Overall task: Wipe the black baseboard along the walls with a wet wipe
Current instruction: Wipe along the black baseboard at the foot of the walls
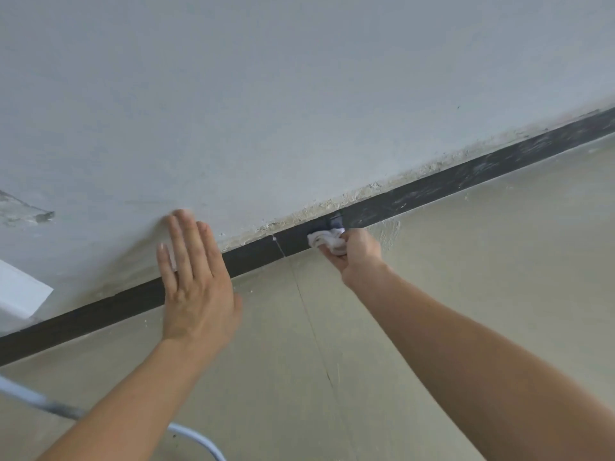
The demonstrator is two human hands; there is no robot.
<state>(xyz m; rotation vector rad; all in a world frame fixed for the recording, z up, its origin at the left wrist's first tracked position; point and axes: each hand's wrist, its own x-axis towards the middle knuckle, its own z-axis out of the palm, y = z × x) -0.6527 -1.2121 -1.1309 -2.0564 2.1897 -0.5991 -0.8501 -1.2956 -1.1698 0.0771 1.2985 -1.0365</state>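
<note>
Our right hand (357, 252) holds the scrunched white wet wipe (327, 240) tight against the black baseboard (432, 188), mid-frame. Our left hand (193, 277) lies flat and open on the wall (266, 94), left of center. Right of the wipe, the baseboard looks smeared

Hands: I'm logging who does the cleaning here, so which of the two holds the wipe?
The right hand grips the crumpled white wipe against the black baseboard; the left hand lies flat and holds nothing.

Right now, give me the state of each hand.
Left hand: open, fingers straight, flat toward the wall.
Right hand: gripping the wet wipe against the baseboard.
</note>
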